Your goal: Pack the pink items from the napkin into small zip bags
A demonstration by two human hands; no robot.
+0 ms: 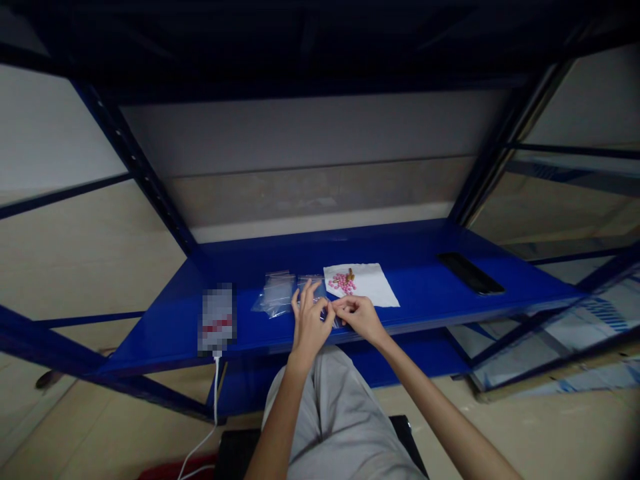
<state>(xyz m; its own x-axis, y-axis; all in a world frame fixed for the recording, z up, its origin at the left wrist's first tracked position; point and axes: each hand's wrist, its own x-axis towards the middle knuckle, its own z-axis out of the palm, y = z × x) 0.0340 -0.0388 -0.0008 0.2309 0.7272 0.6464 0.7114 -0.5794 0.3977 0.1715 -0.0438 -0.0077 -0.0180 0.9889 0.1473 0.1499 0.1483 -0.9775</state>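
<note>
Over the front edge of a blue metal shelf (425,287), my left hand (307,320) and my right hand (360,317) meet at their fingertips. Both pinch a small clear plastic bag (327,310) between them, with the left hand's other fingers raised. Just behind the hands lies a white paper sheet (370,283) bearing a heap of small pink beads (343,283) and a tiny brown piece. Left of the sheet sits a pile of clear zip bags (277,293).
A phone (217,320) lies at the shelf's left front with a white cable (213,413) hanging down. A dark flat phone-like object (470,273) rests at the right. Blue uprights frame the shelf. My grey-trousered knees sit under the shelf, on a dark seat.
</note>
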